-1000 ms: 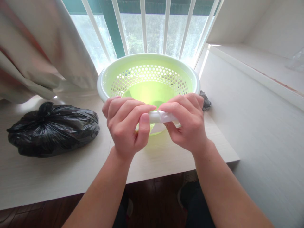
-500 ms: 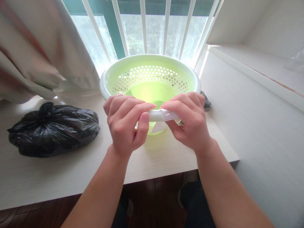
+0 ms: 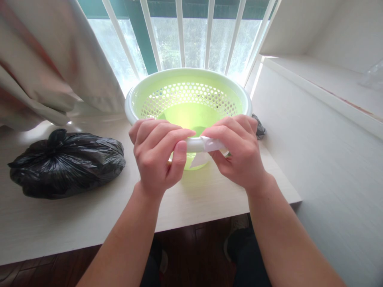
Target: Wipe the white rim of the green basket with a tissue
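Note:
A light green basket [image 3: 191, 73] with a pale rim and a band of round holes stands before the window. My left hand [image 3: 160, 153] is closed round the near rim, its thumb on my side of it. To the right, my right hand [image 3: 236, 149] grips the same rim and presses a white tissue [image 3: 212, 144] over it. A loose end of the tissue hangs below the rim between my hands. Both hands' fingertips partly hide the rim. A short bare piece of rim shows between my two thumbs.
A knotted black plastic bag [image 3: 68, 163] lies on the pale ledge [image 3: 197, 203] at the left. Behind the basket's right side is a small dark bag [image 3: 259, 126]. A curtain [image 3: 60, 59] hangs at the left, window bars stand behind, and a white shelf [image 3: 323, 79] rises at the right.

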A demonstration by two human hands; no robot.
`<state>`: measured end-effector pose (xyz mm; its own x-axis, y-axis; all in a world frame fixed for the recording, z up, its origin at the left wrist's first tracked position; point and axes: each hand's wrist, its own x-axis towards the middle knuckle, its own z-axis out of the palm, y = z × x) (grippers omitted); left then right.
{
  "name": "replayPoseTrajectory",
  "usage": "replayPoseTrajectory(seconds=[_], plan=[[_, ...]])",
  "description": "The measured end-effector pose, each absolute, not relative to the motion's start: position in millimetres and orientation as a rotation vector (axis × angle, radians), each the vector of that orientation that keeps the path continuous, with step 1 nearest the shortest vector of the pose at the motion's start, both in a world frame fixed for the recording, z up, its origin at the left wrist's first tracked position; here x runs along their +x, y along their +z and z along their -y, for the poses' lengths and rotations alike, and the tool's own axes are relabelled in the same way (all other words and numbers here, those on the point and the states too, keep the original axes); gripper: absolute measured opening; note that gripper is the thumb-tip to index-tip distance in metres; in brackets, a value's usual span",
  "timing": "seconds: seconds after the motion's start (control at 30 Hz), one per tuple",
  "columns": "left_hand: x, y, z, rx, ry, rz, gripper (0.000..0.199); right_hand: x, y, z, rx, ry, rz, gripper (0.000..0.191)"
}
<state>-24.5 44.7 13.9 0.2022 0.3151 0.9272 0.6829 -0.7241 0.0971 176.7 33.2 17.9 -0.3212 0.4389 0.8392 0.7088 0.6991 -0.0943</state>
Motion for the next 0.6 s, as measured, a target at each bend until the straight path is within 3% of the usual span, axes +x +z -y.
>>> replayPoseTrajectory(seconds=[0.6], plan=[[-26.1, 15.2, -46.3, -2.177, -1.533, 0.925, 0.027, 185.8, 17.8, -36.6, -0.862, -0.354, 1.972, 0.022]])
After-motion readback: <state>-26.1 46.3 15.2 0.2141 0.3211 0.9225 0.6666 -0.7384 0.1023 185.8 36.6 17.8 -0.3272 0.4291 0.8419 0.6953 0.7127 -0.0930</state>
